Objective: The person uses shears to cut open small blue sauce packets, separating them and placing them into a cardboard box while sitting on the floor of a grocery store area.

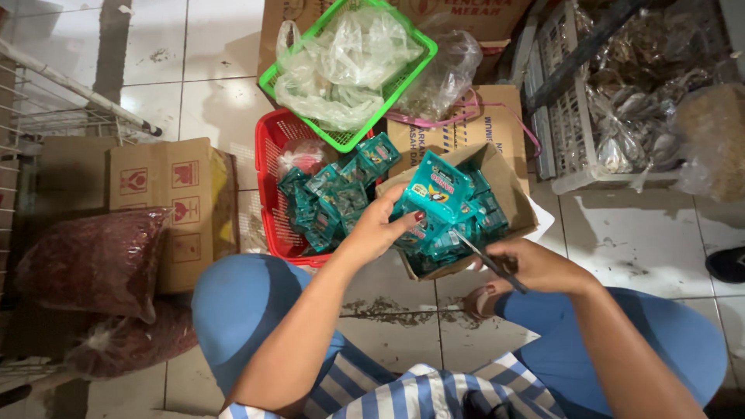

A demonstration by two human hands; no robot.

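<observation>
Our left fingers (403,221) were closed around the lower edge of a teal sachet strip (436,194), lifting it above the open cardboard box (508,182) on the floor. Our right hand (528,264) was wrapped shut on a thin dark tool (489,262), likely scissors, whose tip pointed at the strip's base just under our left hand (380,229). We judged the work roughly midway: a fair heap of cut teal sachets (330,202) already lay in the red basket (269,202) beside the box, while the box was still crowded with more teal strips. Beyond these, a green basket (419,46) held crumpled clear bags, and red-filled sacks (93,260) lay to our left on the tiled floor (217,85).
</observation>
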